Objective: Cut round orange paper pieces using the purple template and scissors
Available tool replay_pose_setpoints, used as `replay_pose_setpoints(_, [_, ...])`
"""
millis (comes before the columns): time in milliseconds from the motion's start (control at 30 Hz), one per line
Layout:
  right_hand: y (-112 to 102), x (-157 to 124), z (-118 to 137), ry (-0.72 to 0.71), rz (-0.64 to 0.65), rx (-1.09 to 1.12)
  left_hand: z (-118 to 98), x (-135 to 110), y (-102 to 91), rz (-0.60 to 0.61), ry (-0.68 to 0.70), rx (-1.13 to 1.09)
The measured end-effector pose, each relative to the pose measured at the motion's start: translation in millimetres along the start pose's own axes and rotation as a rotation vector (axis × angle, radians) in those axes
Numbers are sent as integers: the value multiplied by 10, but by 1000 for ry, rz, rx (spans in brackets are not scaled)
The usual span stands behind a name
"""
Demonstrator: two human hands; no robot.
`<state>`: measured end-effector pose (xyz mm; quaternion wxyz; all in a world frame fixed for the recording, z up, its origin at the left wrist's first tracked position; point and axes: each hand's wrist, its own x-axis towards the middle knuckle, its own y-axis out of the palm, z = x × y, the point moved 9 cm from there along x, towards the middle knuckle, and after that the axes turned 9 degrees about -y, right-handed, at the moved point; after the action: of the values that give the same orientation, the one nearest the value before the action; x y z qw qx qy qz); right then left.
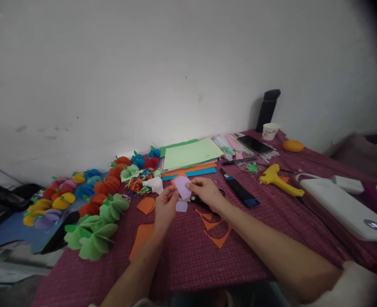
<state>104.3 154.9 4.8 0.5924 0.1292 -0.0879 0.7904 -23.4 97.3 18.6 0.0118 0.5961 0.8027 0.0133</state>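
Observation:
Both my hands hold one small lilac paper piece [183, 186] above the red checked tablecloth [258, 230]. My left hand [165, 207] pinches its lower left edge. My right hand [206, 192] pinches its right edge, fingers closed. An orange paper [176, 178] shows just behind the lilac piece. Another lilac scrap [182, 207] lies under the hands, and black scissors [197, 199] lie beneath my right hand. Orange offcuts [216, 232] and orange cut shapes [146, 205] lie on the cloth nearby.
Paper pumpkins in green [92, 234], orange, yellow and blue crowd the left side. Coloured paper sheets [191, 154] lie at the back. To the right are a yellow glue gun [279, 180], a phone [255, 143], a paper cup [270, 131], a black bottle [267, 109] and a white box [345, 207].

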Motion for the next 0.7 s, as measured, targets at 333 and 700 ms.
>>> replay_pose_setpoints(333, [31,-34,-16,-32,-8,-80,-15,-1,-76,-6,60,227])
replay_pose_setpoints(700, [44,-71,26,-82,-6,-108,12,-14,-88,-42,85,390])
